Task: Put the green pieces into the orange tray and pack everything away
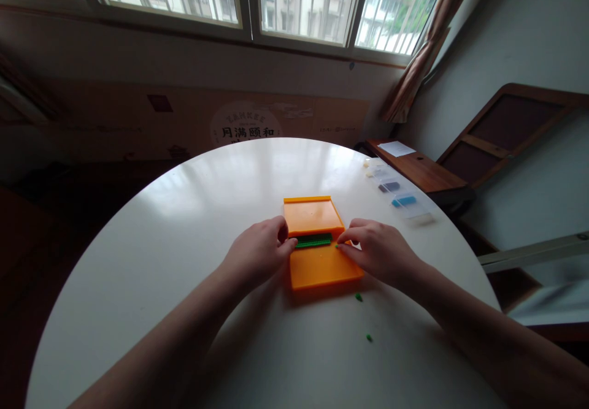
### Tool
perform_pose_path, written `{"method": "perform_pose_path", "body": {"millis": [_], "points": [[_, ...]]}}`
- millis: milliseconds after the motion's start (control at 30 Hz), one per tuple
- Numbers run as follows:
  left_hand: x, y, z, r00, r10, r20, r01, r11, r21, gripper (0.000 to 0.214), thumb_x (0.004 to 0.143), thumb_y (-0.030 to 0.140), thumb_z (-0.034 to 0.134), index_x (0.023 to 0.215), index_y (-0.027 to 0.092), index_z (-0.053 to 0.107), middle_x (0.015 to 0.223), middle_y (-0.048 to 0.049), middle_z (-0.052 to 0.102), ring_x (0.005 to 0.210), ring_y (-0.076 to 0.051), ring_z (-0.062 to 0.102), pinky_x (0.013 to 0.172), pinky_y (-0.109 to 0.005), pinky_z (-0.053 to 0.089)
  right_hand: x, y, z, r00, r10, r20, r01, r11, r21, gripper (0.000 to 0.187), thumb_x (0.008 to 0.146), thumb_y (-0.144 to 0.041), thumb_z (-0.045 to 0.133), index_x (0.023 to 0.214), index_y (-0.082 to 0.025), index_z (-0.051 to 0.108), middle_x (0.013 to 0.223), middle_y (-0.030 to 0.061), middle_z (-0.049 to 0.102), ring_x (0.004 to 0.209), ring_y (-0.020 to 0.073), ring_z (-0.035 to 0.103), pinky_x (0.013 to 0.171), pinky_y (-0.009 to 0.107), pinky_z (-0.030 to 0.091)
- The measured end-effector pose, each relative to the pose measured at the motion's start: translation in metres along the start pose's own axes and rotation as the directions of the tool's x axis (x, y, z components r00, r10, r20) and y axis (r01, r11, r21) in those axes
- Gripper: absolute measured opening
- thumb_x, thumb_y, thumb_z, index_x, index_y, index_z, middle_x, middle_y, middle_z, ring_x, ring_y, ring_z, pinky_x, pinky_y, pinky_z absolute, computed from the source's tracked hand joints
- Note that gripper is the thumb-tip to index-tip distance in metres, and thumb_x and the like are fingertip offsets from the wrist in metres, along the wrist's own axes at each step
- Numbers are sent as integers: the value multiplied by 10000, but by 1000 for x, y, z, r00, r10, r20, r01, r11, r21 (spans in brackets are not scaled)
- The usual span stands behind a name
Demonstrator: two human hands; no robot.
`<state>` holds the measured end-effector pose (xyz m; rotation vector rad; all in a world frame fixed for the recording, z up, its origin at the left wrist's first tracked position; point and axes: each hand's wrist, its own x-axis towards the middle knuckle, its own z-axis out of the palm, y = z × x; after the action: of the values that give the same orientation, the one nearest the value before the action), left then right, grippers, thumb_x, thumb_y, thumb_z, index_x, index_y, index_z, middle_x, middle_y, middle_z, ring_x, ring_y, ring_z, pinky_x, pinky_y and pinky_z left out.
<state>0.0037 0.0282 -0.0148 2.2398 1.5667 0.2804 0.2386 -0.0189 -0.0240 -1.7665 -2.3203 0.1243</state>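
An orange plastic case (326,268) lies on the white table, with two flat panels and a channel between them. In that channel sits a green textured strip (313,241), studded along its length. My left hand (264,242) is closed at the case's left side, its thumb by the strip's left end; the fingertips are partly hidden. At the right end, my right hand (375,246) pinches a tiny green piece (337,246) between thumb and forefinger, just over the case. Two small green pieces, one nearer the case (358,297) and one closer to me (369,337), lie loose on the table.
Clear plastic bags (400,191) with blue, dark and pale pieces lie along the right rim of the round white table (184,231). Beyond that rim stand a wooden stool (418,167) with a paper on it and a folded wooden frame (497,133).
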Motion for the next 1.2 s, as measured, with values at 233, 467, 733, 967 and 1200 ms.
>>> {"method": "perform_pose_path", "body": {"millis": [233, 467, 733, 967, 1200], "points": [[0, 0, 0, 1000, 11, -8, -11, 1000, 10, 176, 818, 398, 535, 790, 225, 544, 791, -16, 669, 697, -202, 610, 552, -292, 363, 5, -3, 3, 1000, 22, -1, -22, 999, -38, 204, 898, -344, 520, 912, -275, 712, 924, -17, 618, 774, 80, 560, 627, 212, 324], [-1, 0, 0, 1000, 9, -3, -9, 1000, -3, 180, 815, 403, 541, 793, 225, 551, 803, -18, 672, 705, -203, 612, 547, -295, 362, 7, -1, 7, 998, 15, -61, -19, 998, -56, 209, 897, -361, 526, 926, -264, 709, 967, 1, 587, 800, 82, 559, 625, 203, 345], [-1, 0, 0, 1000, 5, -8, -5, 1000, -6, 181, 809, 403, 551, 793, 222, 556, 810, -24, 675, 715, -207, 616, 555, -295, 370, 8, -5, 6, 999, 32, -16, -33, 997, -76, 257, 907, -372, 502, 916, -236, 720, 953, 26, 588, 781, 88, 556, 608, 193, 350], [-1, 1, 0, 1000, 6, -6, -6, 1000, -2, 177, 816, 403, 546, 791, 228, 549, 807, -18, 674, 713, -208, 615, 553, -291, 371, 10, -6, 7, 999, 38, -28, -40, 996, -79, 266, 908, -371, 492, 902, -231, 718, 942, 29, 593, 767, 89, 539, 600, 193, 326], [0, 0, 1, 1000, 9, -5, -9, 1000, 2, 202, 809, 420, 539, 801, 218, 558, 808, -35, 675, 714, -215, 617, 552, -295, 366, 10, -7, 7, 999, 34, -30, -36, 994, -99, 267, 909, -370, 489, 896, -233, 719, 925, 28, 593, 774, 94, 541, 602, 204, 324]]}}
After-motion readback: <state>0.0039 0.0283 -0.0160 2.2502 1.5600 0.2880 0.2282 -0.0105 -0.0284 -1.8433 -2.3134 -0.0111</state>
